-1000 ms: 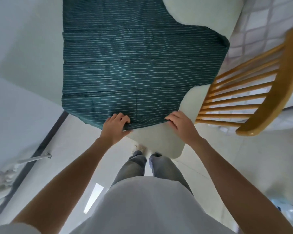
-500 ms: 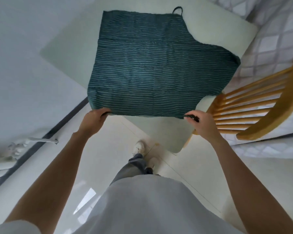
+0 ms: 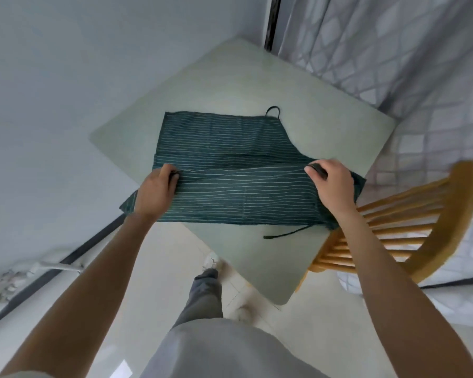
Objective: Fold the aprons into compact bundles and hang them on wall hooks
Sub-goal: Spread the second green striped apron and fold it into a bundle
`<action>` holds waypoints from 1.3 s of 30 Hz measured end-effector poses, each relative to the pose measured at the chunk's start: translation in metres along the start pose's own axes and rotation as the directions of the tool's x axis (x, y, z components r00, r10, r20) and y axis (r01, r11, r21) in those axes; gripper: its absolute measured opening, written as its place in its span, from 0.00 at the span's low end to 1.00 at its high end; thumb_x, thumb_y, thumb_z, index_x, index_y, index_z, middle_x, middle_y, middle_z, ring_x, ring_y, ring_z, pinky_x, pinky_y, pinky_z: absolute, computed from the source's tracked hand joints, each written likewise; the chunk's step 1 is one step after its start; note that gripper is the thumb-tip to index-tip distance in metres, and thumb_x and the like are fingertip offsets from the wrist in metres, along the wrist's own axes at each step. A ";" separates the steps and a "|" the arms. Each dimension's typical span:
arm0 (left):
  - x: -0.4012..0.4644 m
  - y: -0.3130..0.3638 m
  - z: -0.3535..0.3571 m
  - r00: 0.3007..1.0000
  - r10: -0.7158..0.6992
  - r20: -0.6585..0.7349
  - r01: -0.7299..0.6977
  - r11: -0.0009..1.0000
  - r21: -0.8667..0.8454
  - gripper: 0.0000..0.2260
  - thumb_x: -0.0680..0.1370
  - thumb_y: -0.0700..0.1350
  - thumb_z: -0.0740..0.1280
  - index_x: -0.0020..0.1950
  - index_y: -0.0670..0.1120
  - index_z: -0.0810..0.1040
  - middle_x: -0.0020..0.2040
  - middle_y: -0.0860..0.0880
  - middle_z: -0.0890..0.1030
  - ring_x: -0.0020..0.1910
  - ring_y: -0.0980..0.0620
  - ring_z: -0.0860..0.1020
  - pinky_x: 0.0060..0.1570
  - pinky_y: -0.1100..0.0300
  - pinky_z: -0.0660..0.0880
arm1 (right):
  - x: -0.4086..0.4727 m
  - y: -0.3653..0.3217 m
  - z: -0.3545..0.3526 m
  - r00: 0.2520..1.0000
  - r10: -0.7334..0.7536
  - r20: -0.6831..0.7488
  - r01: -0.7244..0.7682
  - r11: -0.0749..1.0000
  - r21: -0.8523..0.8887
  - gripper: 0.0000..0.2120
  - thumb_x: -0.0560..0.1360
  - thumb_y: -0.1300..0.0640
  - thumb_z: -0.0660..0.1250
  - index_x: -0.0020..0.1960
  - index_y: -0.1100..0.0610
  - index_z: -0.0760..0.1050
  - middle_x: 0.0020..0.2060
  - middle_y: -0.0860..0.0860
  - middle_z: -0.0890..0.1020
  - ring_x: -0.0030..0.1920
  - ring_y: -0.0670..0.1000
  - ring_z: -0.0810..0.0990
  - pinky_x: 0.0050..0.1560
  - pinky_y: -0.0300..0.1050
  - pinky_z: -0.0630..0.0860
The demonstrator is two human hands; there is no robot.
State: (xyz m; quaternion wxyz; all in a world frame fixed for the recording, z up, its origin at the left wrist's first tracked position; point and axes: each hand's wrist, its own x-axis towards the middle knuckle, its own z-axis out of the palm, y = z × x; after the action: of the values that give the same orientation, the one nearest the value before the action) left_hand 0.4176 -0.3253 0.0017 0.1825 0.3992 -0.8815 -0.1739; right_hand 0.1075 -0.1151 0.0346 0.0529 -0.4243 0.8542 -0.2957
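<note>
A: Where's the apron (image 3: 229, 170)?
B: On the table (image 3: 257, 85), near half folded over. L hand (image 3: 155, 193) & R hand (image 3: 334, 186) pinch the raised hem.
A: Room?
B: Bare top beyond; chair (image 3: 409, 230) close on the R, prob. touching the table edge.

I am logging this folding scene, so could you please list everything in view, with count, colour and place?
apron: one, dark green with pale stripes, on the table, near hem folded over its middle
apron tie: one, dark, trailing on the table near the right corner
table: one, pale green, centre
chair: one, yellow wood, right of the table
curtain: one, grey lattice pattern, upper right
left hand: gripping the folded hem's left end
right hand: gripping the folded hem's right end
</note>
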 end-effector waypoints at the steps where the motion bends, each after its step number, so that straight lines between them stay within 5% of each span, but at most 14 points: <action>1: 0.022 -0.003 -0.001 1.000 0.022 -0.013 -0.022 1.000 0.010 0.08 0.81 0.42 0.59 0.53 0.38 0.72 0.47 0.38 0.79 0.44 0.39 0.76 0.42 0.51 0.70 | 0.021 -0.005 0.002 1.000 0.002 -0.027 -0.002 1.000 0.008 0.11 0.78 0.51 0.64 0.50 0.58 0.78 0.45 0.55 0.80 0.44 0.54 0.77 0.42 0.46 0.70; 6: 0.117 -0.018 0.006 0.995 0.087 -0.041 -0.085 0.995 0.048 0.09 0.81 0.42 0.58 0.54 0.38 0.73 0.46 0.38 0.79 0.43 0.39 0.76 0.44 0.48 0.73 | 0.104 -0.024 0.023 0.981 0.102 -0.167 -0.097 0.995 0.037 0.12 0.79 0.51 0.61 0.51 0.59 0.77 0.39 0.54 0.81 0.35 0.49 0.74 0.36 0.41 0.64; 11: 0.214 -0.037 0.029 0.996 0.081 0.035 -0.083 0.994 0.072 0.10 0.81 0.42 0.59 0.57 0.38 0.75 0.49 0.38 0.80 0.47 0.39 0.77 0.48 0.48 0.73 | 0.190 -0.023 0.059 0.950 0.206 -0.235 -0.207 0.978 0.020 0.11 0.79 0.52 0.62 0.55 0.58 0.77 0.45 0.55 0.83 0.43 0.53 0.80 0.41 0.41 0.70; 24: 0.346 -0.113 0.127 0.863 -0.063 0.500 -0.053 0.975 0.214 0.13 0.81 0.47 0.58 0.62 0.50 0.76 0.58 0.49 0.79 0.53 0.46 0.78 0.50 0.53 0.74 | 0.300 0.041 0.189 0.838 0.536 0.105 -0.508 0.836 -0.209 0.11 0.79 0.55 0.61 0.57 0.59 0.76 0.49 0.58 0.81 0.48 0.58 0.79 0.42 0.45 0.71; 34: 0.365 -0.134 0.118 0.872 -0.085 0.482 -0.090 0.940 0.328 0.09 0.81 0.48 0.59 0.57 0.52 0.78 0.51 0.51 0.82 0.45 0.49 0.80 0.46 0.56 0.73 | 0.302 0.050 0.201 0.849 0.527 0.023 -0.510 0.832 -0.218 0.10 0.78 0.57 0.63 0.57 0.60 0.76 0.51 0.58 0.81 0.49 0.59 0.79 0.47 0.47 0.73; 39: 0.355 -0.139 0.119 0.912 0.034 0.409 -0.178 0.931 0.319 0.13 0.78 0.41 0.65 0.61 0.48 0.76 0.59 0.48 0.78 0.59 0.46 0.75 0.59 0.51 0.70 | 0.303 0.051 0.206 0.862 0.508 -0.010 -0.497 0.839 -0.221 0.13 0.77 0.56 0.64 0.60 0.58 0.73 0.58 0.58 0.74 0.57 0.58 0.72 0.50 0.50 0.72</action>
State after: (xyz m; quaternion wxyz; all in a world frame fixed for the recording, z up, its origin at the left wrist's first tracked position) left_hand 0.2335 -0.6649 -0.0996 -0.0641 0.3325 -0.9374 -0.0816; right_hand -0.0502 -0.4153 -0.1138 0.1029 -0.1959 0.9609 -0.1666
